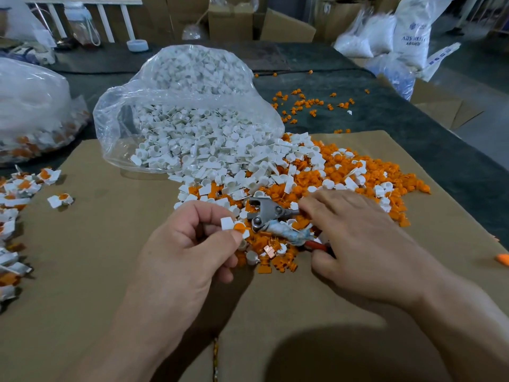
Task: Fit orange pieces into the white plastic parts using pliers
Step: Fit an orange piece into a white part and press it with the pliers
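The left hand [192,244] is pinching a white plastic part [227,223] with an orange piece [239,226] sitting in its socket. Its grip is closing on the pair just left of the pliers [265,216]. The pliers are lying on the near edge of the mixed pile [344,183] of orange and white pieces, on the cardboard sheet [110,244] that is covering the counter [385,119]. The right hand [358,238] is lying over the pliers' handles, with the thumb near the red handle [316,245]. I cannot tell whether its grip is curling round them or only resting on top.

The lift is looking like the risky part. The handles are sitting half buried in loose pieces, so strays could be coming up with them, or the tool could be slipping in a partial hold. The orange piece is looking only loosely seated, so tilting the left hand could be spilling it before the jaws are pressing it home. Finished parts [22,188] are lying at the far left.
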A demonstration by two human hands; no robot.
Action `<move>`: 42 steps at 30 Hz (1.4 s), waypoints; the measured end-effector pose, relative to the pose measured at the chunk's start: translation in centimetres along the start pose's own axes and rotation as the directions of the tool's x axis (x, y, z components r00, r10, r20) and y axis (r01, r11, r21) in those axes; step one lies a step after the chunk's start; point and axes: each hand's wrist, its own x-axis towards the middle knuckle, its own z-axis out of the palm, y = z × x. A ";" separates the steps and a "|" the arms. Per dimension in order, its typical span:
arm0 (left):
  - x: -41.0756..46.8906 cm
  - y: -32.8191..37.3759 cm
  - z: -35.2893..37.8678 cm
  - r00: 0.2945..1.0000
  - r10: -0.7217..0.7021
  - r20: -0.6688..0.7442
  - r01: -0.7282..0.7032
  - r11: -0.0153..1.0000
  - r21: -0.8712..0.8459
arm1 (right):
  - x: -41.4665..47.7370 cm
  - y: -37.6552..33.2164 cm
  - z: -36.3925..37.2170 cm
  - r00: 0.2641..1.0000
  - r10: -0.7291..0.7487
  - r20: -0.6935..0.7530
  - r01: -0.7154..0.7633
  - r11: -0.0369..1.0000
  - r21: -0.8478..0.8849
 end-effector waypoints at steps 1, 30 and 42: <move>0.0 0.0 0.0 1.000 0.001 -0.004 -0.001 1.000 -0.001 | 0.2 0.1 0.0 1.000 -0.001 -0.008 0.001 1.000 -0.008; 0.3 0.9 -0.2 0.998 0.056 -0.001 -0.052 0.931 -0.362 | -1.0 -0.7 -2.5 0.936 -0.071 -0.344 0.167 0.951 0.258; 0.3 0.7 -0.3 0.985 0.169 -0.021 -0.169 0.957 -0.236 | -1.0 -0.6 -2.6 0.954 -0.153 -0.259 0.216 0.948 0.232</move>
